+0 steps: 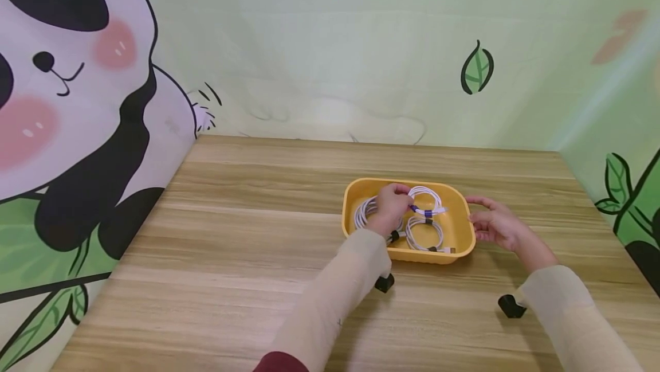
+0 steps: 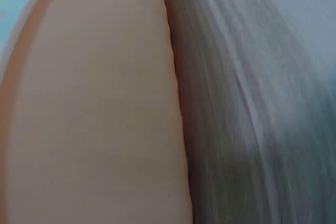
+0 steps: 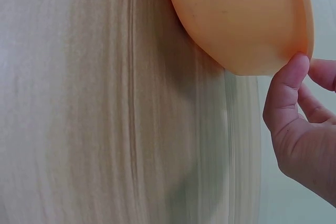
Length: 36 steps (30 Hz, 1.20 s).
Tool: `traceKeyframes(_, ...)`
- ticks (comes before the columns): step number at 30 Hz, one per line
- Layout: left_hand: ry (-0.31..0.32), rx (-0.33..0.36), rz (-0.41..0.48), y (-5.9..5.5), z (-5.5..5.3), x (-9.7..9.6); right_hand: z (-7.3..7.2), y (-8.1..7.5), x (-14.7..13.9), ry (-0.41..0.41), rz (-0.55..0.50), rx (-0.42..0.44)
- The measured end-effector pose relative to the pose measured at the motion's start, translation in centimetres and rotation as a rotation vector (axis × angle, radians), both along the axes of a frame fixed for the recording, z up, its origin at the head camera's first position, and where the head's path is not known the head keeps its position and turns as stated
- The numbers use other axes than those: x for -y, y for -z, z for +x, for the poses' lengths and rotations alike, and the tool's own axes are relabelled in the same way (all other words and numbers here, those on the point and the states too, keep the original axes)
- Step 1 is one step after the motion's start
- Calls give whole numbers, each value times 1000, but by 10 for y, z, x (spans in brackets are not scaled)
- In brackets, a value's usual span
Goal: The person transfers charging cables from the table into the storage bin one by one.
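Observation:
A yellow plastic tray (image 1: 394,254) on the wooden table holds several coiled white cables. Inside it, my left hand (image 1: 390,207) pinches the left side of a coiled white cable (image 1: 427,191) with a purple tie. Nearer the front lies another coiled cable (image 1: 409,237) with black ties. A thicker grey-white coil (image 1: 362,213) sits on the left, partly covered by the left hand. My right hand (image 1: 500,226) holds the tray's right end, its thumb against the outer wall (image 3: 236,19) in the right wrist view. The left wrist view has only sleeve and blurred table, no fingers.
The wooden table (image 1: 232,257) runs back to a green printed wall cloth (image 1: 319,62) with a panda and leaves. Small black pieces (image 1: 384,283) stick out by both sleeves near the wrists.

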<state>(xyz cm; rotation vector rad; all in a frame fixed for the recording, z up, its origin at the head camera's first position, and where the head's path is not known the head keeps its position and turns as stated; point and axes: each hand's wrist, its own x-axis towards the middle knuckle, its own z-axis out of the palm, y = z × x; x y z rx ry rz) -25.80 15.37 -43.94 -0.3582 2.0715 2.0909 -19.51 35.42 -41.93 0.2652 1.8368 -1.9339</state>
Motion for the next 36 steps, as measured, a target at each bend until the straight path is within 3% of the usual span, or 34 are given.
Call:
traceKeyframes(5,-33,-56,-94,2,2,-4,1,0,0,-1,-1,-1)
traceKeyframes(10,-17,-112,-201,4,4,-7,1,0,0,-2,6,-1)
traceKeyframes(17,3,-143,-239,4,4,-10,1,0,1,3,27,3)
traceKeyframes(28,26,-198,-407,7,4,-16,0,1,0,4,31,7)
traceKeyframes(36,47,-227,-470,10,3,-15,1,1,1,0,44,3)
